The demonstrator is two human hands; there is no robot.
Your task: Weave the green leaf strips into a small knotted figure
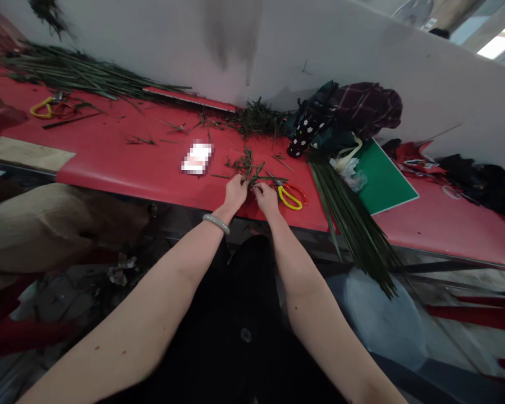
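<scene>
My left hand (236,193) and my right hand (266,199) are close together over the front edge of the red tabletop (160,179). Their fingers are pinched on a thin green palm leaf strip (253,180), partly hidden by the fingertips. A grey bangle (216,223) circles my left wrist. Just beyond the fingers lies a small heap of leaf scraps (244,163). Scissors with yellow and red handles (289,205) rest right beside my right hand. A blurred-out white rectangle (197,157) lies to the left of the scraps.
Long palm leaves (353,219) overhang the edge at right, beside a green board (382,179). A flowered black bottle (305,133) leans against dark cloth (368,106). Stems (84,73) and other scissors (42,108) lie left, near another person's leg (50,224). A wall closes the back.
</scene>
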